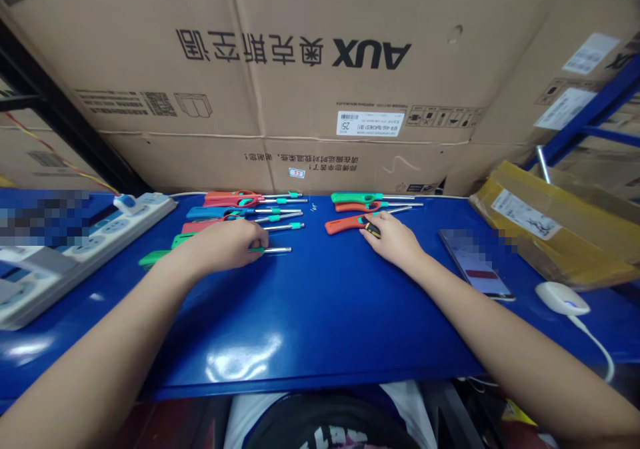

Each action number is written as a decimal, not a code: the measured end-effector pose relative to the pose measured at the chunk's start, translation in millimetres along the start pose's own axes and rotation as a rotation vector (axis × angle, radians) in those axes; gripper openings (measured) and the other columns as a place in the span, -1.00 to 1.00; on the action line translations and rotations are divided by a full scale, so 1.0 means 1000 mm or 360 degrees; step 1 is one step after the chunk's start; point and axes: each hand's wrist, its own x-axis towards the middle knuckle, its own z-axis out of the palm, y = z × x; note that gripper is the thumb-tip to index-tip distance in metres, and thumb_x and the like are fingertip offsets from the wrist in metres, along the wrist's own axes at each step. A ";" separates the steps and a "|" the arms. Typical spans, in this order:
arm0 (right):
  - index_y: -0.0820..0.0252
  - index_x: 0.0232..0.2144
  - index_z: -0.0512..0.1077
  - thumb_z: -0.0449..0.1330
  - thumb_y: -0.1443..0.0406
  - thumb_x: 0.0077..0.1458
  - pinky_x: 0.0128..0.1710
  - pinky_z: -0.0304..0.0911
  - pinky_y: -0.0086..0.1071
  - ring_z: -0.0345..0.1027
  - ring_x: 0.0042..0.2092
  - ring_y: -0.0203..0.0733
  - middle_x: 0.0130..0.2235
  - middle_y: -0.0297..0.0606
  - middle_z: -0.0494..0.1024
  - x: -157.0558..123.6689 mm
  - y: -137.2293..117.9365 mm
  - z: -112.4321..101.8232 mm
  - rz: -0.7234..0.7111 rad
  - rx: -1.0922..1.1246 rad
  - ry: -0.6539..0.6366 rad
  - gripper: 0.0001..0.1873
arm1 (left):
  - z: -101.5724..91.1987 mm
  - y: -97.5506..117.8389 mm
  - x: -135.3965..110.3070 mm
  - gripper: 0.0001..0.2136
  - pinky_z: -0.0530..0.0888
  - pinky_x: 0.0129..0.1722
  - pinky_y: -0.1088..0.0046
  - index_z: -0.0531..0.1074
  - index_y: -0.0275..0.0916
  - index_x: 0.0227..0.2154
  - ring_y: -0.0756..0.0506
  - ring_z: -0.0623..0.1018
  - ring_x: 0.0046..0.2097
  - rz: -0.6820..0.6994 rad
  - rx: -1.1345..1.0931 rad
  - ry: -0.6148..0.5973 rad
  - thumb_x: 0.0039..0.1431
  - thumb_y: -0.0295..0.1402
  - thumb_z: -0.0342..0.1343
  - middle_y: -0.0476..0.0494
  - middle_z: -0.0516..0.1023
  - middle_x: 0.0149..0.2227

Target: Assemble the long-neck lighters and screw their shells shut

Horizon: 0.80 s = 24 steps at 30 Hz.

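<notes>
Reaching over a glossy blue table (310, 329) with both bare hands, we face a large cardboard box (295, 109) printed upside down with "AUX". At our far left lies a long white power strip (113, 228) with a blue-and-white plug (128, 204) in its far end. Next comes a row of long-necked lighters, handles to the left and metal stems to the right: red lighters (220, 199) at the back, then a blue lighter (206, 213), another red one, and green ones toward us. Our left hand (233, 246) is over the nearest green lighter (151, 260), fingers curled down near its stem; we cannot tell whether they grip it. Right of a bare gap, a green lighter (350, 198) and an orange lighter (349, 206) lie side by side. Just in front is a nearer orange lighter (343, 225), touched by our right hand (393, 239), whose fingers are closed on a small yellow-and-black handle (373, 230). Farther right are a phone (470, 262) with a lit screen, a white rounded device (560, 298) with a cable, and a crumpled yellow package (595, 256).
</notes>
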 end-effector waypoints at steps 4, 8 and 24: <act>0.06 0.09 0.49 0.02 0.14 0.34 -0.19 0.40 -0.29 0.51 -0.03 -0.05 0.19 -0.17 0.42 -0.002 -0.001 -0.001 -0.0069 0.0020 0.0039 -0.61 | 0.010 0.020 0.007 -0.81 0.49 -0.17 0.35 0.59 -0.15 -0.18 -0.16 0.62 -0.19 0.0316 -0.0253 0.0166 0.20 -0.36 0.11 -0.13 0.65 -0.20; 0.06 0.15 0.45 0.07 0.17 0.29 -0.17 0.42 -0.30 0.50 0.03 -0.04 0.23 -0.23 0.43 -0.004 -0.002 -0.002 -0.0174 0.0007 -0.0034 -0.57 | 0.023 0.049 0.010 -0.72 0.48 0.03 0.34 0.49 -0.12 0.06 -0.12 0.59 -0.03 0.0687 -0.0486 0.0372 0.33 -0.31 0.08 -0.15 0.61 -0.03; 0.19 0.15 0.39 0.01 0.12 0.31 -0.26 0.41 -0.21 0.53 -0.05 0.07 0.24 -0.05 0.38 -0.009 -0.007 -0.004 -0.0025 -0.0049 0.0005 -0.54 | 0.016 0.056 0.004 -0.64 0.51 -0.14 0.44 0.50 -0.16 0.04 -0.08 0.60 -0.16 0.0622 -0.0668 0.0121 0.18 -0.44 0.08 -0.12 0.60 -0.11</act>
